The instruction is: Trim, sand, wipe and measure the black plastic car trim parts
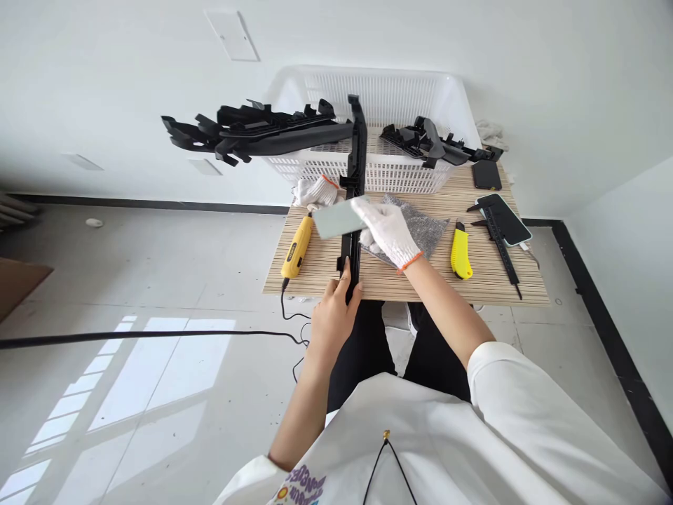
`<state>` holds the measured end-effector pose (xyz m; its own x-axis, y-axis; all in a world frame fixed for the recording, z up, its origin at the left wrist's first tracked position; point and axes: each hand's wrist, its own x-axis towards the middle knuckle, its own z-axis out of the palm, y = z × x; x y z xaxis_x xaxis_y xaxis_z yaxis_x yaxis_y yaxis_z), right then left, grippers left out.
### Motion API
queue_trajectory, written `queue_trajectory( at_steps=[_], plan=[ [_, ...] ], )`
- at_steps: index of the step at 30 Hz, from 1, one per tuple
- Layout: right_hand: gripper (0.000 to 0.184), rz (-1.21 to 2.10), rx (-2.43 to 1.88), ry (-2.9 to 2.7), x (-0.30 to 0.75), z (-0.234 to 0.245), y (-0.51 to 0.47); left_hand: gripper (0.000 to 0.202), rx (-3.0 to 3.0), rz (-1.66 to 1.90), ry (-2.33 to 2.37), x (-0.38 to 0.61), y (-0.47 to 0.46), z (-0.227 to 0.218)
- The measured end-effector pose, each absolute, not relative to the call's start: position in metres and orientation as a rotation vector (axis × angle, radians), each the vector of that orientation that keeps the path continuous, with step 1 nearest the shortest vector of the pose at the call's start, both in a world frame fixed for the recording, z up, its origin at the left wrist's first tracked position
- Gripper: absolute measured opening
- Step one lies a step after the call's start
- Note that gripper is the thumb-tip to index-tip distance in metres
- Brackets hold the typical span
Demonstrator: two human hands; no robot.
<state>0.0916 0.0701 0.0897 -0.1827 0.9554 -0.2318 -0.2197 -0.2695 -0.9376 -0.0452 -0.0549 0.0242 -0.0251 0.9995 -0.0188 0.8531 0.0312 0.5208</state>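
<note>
A long black plastic trim strip [357, 158] runs away from me over the tabletop, its far end reaching across the white basket. My bare left hand [335, 308] grips the near end, index finger laid along the top and thumb on the right side. A white knit glove with an orange cuff covers my right hand [386, 228]. Pinched in it is a flat, pale grey-green sheet [336, 219], which lies across the strip and hides part of it. Whether the sheet touches the strip I cannot tell. Beneath the gloved hand lies a grey speckled sheet [420, 223].
The white basket [404, 175] holds black plastic parts [278, 133], some overhanging its left side. A yellow corded tool [297, 247] and white glove [320, 191] lie left. On the right are a yellow utility knife [460, 254], calipers [502, 245], a phone [512, 223] and a black square object [486, 175].
</note>
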Motion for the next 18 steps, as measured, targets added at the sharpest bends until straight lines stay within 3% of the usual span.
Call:
queue_trajectory(
  at_steps=[8, 15, 18],
  plan=[
    [0.032, 1.146, -0.951, -1.262, 0.120, 0.092, 0.040, 0.055, 1.921, 0.498, 1.936, -0.045, -0.054, 0.024],
    [0.047, 0.872, -0.875, -2.165, 0.103, 0.064, 0.035, 0.040, 1.912, 0.393, 1.925, -0.044, -0.056, 0.030],
    [0.050, 0.715, -0.949, -2.273, 0.098, 0.055, 0.042, 0.047, 1.932, 0.295, 1.931, -0.044, -0.057, 0.035]
  ],
)
